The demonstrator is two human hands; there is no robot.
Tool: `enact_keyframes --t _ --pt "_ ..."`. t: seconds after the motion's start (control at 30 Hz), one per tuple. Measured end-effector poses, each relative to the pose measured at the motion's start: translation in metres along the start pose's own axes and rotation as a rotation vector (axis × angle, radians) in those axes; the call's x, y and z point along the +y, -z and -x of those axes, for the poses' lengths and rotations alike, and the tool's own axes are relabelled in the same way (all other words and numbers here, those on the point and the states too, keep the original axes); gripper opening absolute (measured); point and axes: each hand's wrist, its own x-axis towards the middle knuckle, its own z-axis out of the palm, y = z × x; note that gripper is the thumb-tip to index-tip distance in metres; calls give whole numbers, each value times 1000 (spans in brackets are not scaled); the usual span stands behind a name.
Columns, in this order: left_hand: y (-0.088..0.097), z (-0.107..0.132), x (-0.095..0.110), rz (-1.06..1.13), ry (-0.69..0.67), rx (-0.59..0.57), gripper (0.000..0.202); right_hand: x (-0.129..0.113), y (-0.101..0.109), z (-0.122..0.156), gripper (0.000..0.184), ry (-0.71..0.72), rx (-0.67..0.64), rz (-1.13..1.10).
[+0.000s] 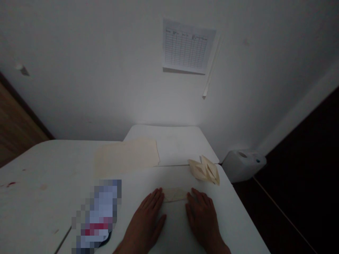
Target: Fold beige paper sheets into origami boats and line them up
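A narrow strip of folded cream paper [176,194] lies flat on the white table, with crease lines across it. My left hand [147,218] presses on its left end, fingers stretched out and the thumb apart. At the right end, the fingertips of my right hand [201,217] touch the paper, its fingers spread. Just beyond my right hand stands a folded cream paper piece [204,170] with pointed flaps. Flat cream sheets [127,157] lie farther back on the left.
Left of my hands is a blurred-out object [99,215] with a dark edge. A white plastic container [243,165] stands beyond the table's right edge. On the wall [106,70] hangs a printed table sheet [185,47]. Seams run between the white tabletops [169,134].
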Motion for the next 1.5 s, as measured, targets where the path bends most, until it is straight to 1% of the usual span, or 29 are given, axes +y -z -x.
enact_keyframes --t 0.13,0.23,0.3,0.37,0.47,0.6,0.67,0.77,0.9,0.97,1.1,1.23,1.37,1.5 --pt "-5 -13 -8 73 75 31 44 2 -2 -16 28 0 30 -128" --pt "-3 -27 -14 158 80 45 29 2 -7 -30 26 -4 58 -234" --pt "-1 -35 -17 238 86 60 24 2 -10 -39 24 -29 87 -335" --pt "0 -41 -19 325 121 95 22 2 -13 -47 19 -71 122 -459" --pt "-3 -47 -23 443 221 170 22 -1 -16 -59 13 -149 171 -630" --pt "-13 -53 -27 535 368 272 26 -8 -21 -68 14 -229 248 -714" --pt "-15 -53 -28 561 439 305 30 -10 -25 -70 15 -249 289 -724" --pt "-9 -52 -26 610 541 317 32 -12 -28 -69 16 -260 323 -755" --pt "2 -50 -23 689 669 342 33 -11 -29 -65 15 -278 299 -851" --pt "4 -50 -22 722 709 364 34 -11 -28 -63 15 -305 279 -899" --pt "4 -50 -24 750 733 410 34 -12 -28 -61 16 -349 295 -923" --pt "5 -49 -25 768 748 389 34 -14 -27 -61 17 -368 307 -933" --pt "6 -49 -25 779 767 412 36 -14 -24 -62 20 -393 272 -1008" --pt "6 -47 -25 788 788 406 38 -14 -21 -61 24 -393 238 -1086"
